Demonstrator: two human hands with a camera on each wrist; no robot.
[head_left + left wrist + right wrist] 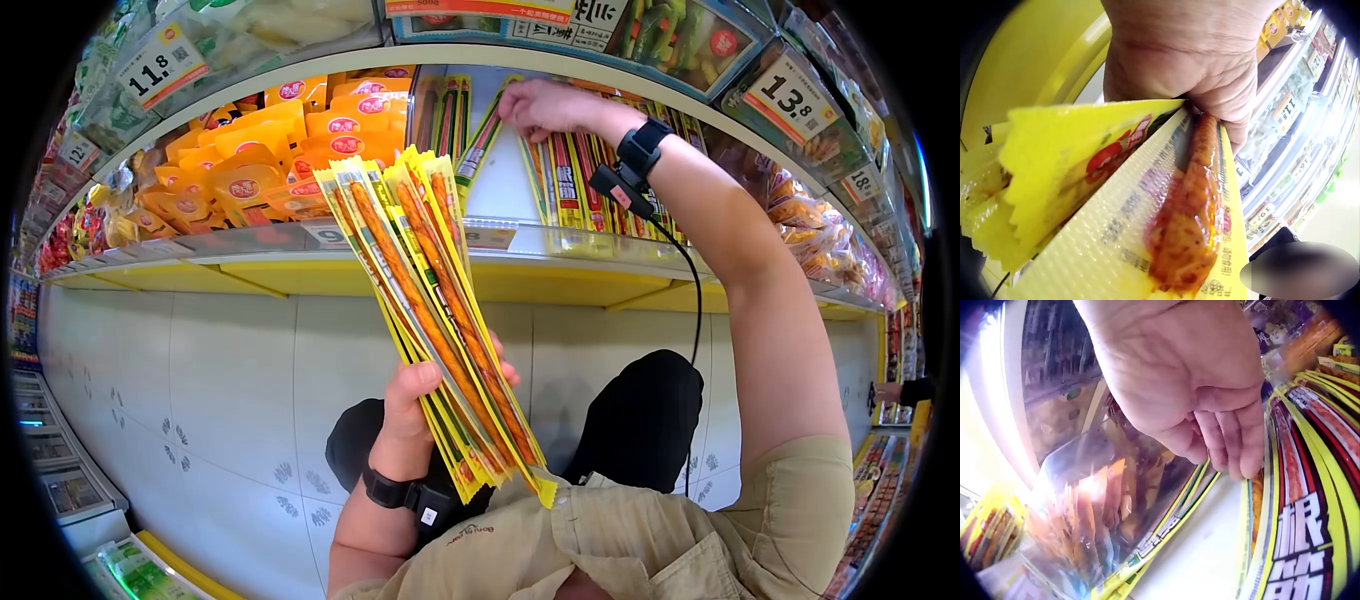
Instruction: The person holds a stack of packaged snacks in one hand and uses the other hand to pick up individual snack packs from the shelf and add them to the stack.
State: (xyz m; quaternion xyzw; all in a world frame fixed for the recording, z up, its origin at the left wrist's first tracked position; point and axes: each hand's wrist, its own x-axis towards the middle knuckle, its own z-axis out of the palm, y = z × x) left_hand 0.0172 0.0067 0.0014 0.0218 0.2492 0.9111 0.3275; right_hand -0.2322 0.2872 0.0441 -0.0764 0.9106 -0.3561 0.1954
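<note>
My left hand [408, 395] grips a fanned bunch of long, narrow snack-stick packets [425, 290] in front of my body, with yellow edges and clear fronts showing reddish-orange sticks. In the left wrist view, the jagged end of a yellow packet [1054, 162] spreads below the palm. Over the shelf bin, my right hand [545, 108] has its fingers curled downward and pinches the upper part of a slanting green-and-yellow stick packet [478, 150]. A row of similar red-and-yellow packets [1304, 506] stands right beside these fingers, and the bin's white floor [1191, 550] shows between.
Orange snack bags [245, 180] fill the compartment to the left, behind a clear divider. A transparent lip with a price tag [490, 237] runs along the shelf front above a yellow base [540, 282]. A black cable [690, 270] hangs from my right wrist.
</note>
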